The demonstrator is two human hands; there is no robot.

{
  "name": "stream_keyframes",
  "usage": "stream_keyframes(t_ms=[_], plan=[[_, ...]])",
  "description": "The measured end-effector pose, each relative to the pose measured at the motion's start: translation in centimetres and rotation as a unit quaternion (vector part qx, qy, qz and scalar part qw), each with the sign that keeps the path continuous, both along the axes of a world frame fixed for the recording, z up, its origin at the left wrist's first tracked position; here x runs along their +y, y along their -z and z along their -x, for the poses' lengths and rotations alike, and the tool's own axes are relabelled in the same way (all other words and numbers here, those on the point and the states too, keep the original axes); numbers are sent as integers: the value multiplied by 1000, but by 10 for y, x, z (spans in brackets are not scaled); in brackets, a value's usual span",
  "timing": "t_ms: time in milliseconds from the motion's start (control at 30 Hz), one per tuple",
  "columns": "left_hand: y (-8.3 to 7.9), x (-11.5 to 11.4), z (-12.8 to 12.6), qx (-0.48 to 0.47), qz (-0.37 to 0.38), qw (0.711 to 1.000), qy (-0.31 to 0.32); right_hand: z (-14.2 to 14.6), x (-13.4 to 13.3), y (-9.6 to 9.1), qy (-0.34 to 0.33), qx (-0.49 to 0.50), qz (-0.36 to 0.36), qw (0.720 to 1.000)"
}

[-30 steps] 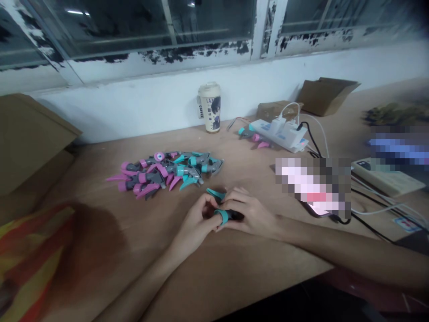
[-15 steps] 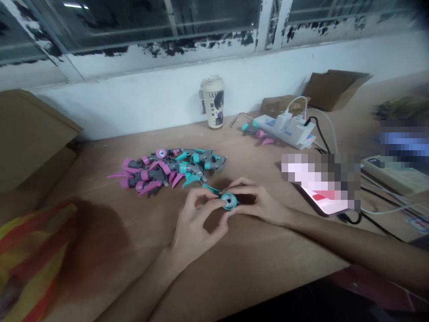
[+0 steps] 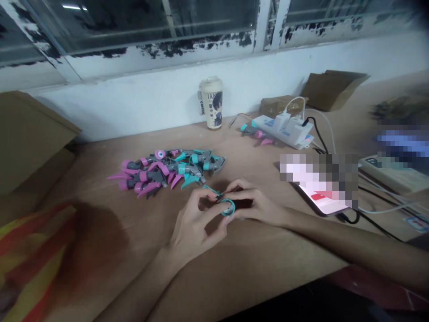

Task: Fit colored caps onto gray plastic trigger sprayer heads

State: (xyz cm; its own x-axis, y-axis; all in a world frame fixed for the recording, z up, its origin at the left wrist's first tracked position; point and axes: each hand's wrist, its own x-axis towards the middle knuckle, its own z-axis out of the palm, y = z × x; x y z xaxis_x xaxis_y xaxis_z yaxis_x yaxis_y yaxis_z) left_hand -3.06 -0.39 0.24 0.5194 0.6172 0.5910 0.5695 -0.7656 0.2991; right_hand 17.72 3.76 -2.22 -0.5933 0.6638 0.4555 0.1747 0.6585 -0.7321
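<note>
Both of my hands meet near the middle of the wooden table [image 3: 254,255], just above its surface. My left hand [image 3: 196,223] pinches the teal ring collar of a small spray trigger head [image 3: 228,206] with thumb and fingertips. My right hand [image 3: 256,205] grips the dark body of the same piece from the right. A teal lever sticks out from it toward the back left. Just behind my hands lies a pile of pink, teal and grey trigger heads [image 3: 169,170].
A lidded coffee cup [image 3: 211,103] stands by the wall. A white power strip [image 3: 284,129] with chargers and cables, two more trigger heads [image 3: 256,132], a phone [image 3: 321,201] and cardboard boxes [image 3: 331,89] lie to the right. Cardboard [image 3: 30,138] and a colourful cloth [image 3: 27,255] sit left.
The hands lifted slightly and turned the trigger head: its teal collar faced the camera half a second ago and is now tilted edge-on. The camera shifted a little.
</note>
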Motion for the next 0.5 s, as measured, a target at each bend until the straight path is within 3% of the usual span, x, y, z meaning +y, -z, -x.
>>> stream_keyframes(t_ms=[300, 500], plan=[[-1, -1, -8, 76, -99, 990, -62, -1, -3, -6, 50, -56, -88, 993], [-1, -3, -15, 75, -77, 993, -54, 1, -5, -3, 46, -43, -117, 991]])
